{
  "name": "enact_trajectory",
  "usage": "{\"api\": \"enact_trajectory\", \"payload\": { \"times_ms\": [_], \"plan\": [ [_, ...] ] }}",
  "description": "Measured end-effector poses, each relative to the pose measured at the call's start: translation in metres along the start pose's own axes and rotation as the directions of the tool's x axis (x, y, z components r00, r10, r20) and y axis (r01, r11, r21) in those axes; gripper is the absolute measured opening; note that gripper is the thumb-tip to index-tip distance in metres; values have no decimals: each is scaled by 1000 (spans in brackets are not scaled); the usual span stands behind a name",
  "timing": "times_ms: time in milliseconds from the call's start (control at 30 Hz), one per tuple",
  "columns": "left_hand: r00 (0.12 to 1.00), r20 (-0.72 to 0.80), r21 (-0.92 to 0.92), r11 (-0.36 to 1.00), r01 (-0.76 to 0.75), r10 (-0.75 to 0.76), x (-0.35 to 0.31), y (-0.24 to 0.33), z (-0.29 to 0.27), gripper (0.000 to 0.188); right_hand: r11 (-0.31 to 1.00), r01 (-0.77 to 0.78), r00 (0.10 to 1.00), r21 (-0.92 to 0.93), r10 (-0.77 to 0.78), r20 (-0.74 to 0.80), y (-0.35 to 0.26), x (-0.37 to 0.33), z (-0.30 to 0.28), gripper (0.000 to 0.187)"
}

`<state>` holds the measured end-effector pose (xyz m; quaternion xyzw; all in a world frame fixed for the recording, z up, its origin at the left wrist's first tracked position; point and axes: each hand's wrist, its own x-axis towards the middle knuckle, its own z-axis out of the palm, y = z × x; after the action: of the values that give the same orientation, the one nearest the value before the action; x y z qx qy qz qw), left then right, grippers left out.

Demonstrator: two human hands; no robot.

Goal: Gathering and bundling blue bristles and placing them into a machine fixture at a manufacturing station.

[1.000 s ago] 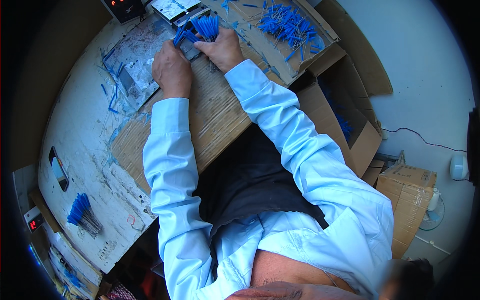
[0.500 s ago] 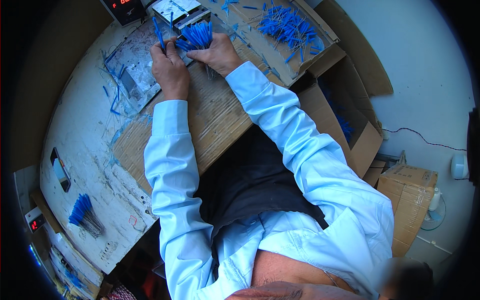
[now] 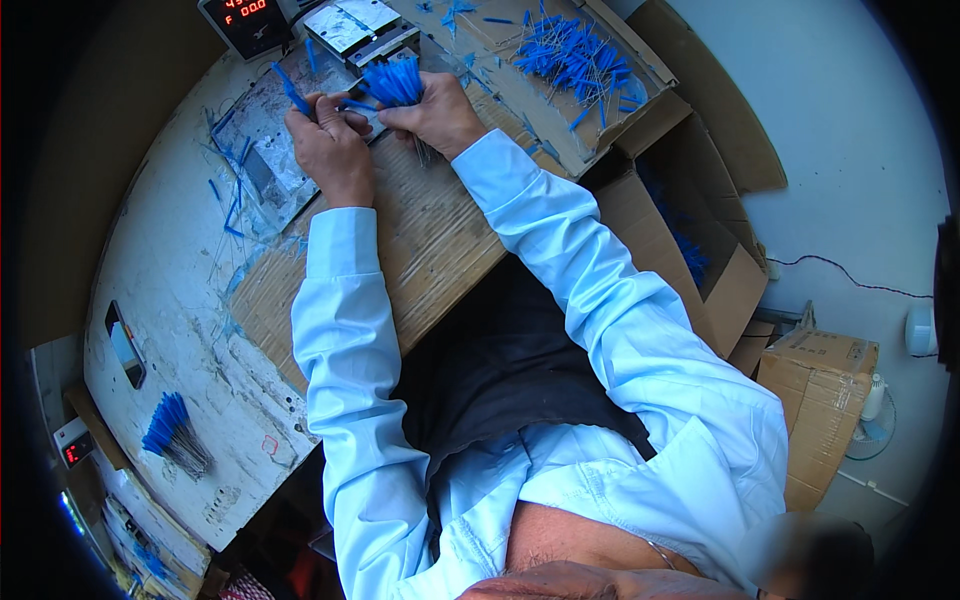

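My right hand point(image 3: 440, 115) is closed round a thick bundle of blue-tipped wires point(image 3: 394, 80); the blue ends fan out upward and thin metal stems hang below the fist. Just to its left, my left hand point(image 3: 334, 148) is closed, with a slim blue stick point(image 3: 291, 88) pinched at the thumb and tilted up to the left. Another blue piece point(image 3: 357, 104) lies across the gap between the two hands; I cannot tell which hand holds it. Beyond them stands a metal block fixture point(image 3: 362, 35), apart from both hands.
A heap of blue-tipped wires point(image 3: 575, 60) lies on cardboard at the far right. Another bundle point(image 3: 176, 435) rests on the white table near a phone point(image 3: 125, 345). A digital display box point(image 3: 246, 24) stands at the back. Open cartons point(image 3: 690, 230) flank the table's right side.
My left hand has shifted slightly left and down, and its blue stick leans further left. The right hand with its bundle has barely moved.
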<state>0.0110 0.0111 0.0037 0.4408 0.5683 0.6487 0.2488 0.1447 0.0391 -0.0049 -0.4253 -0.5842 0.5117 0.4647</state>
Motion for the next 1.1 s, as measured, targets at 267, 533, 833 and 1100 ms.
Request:
{"api": "enact_trajectory", "payload": {
  "times_ms": [267,533,833,1100],
  "plan": [
    [997,-66,51,998,30,-26,1,5,-3,22,903,34,949,-428,-164,-269,17,16,-14,17],
    [996,-45,65,995,75,-72,-1,9,-2,22,861,-20,923,-507,-179,-340,23,24,-7,20],
    [966,-195,316,944,-100,168,0,0,1,23,887,-10,903,-462,-190,-385,25,26,-4,18],
    [970,-168,403,910,-93,174,-1,-4,0,29,983,-49,927,-175,-21,-376,7,16,3,16]
  ]
}}
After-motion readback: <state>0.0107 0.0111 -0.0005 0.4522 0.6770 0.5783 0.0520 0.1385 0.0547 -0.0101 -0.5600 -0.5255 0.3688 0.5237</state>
